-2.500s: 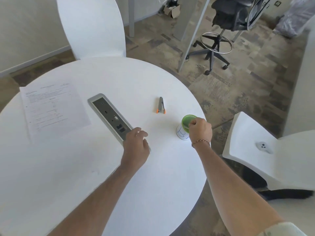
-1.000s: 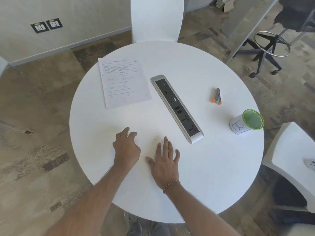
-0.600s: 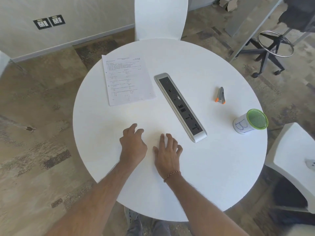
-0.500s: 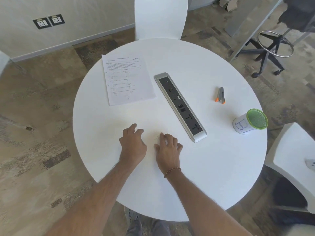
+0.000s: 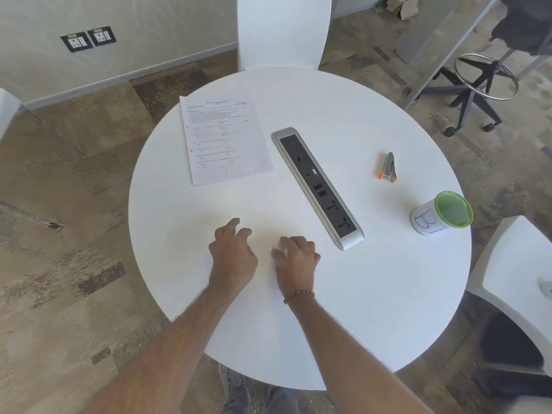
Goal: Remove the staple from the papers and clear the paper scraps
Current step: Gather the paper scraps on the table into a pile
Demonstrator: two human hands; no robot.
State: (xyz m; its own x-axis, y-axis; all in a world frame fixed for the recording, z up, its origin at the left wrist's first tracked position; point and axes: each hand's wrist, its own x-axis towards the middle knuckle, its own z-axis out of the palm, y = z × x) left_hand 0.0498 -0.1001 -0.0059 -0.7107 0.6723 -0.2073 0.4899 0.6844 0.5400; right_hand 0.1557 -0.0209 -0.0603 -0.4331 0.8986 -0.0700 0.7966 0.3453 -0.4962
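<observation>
My left hand (image 5: 233,258) rests on the round white table (image 5: 373,288) near its front edge, fingers loosely apart and holding nothing. Just to its right, my right hand (image 5: 296,260) has its fingers curled down onto the tabletop. A tiny pale staple or scrap (image 5: 272,247) lies on the table right beside that hand's thumb and fingertips, not gripped. The printed papers (image 5: 227,138) lie flat at the far left of the table. A grey and orange staple remover (image 5: 388,168) lies at the far right.
A long silver and black socket strip (image 5: 316,186) runs diagonally across the table's middle. A white cup with a green mesh rim (image 5: 442,215) stands near the right edge. White chairs stand at the far side (image 5: 283,31) and to the right (image 5: 513,264).
My right hand left the cup and came to the table's front beside my left hand. Over the last half second its flat fingers curled in. The view swung left.
</observation>
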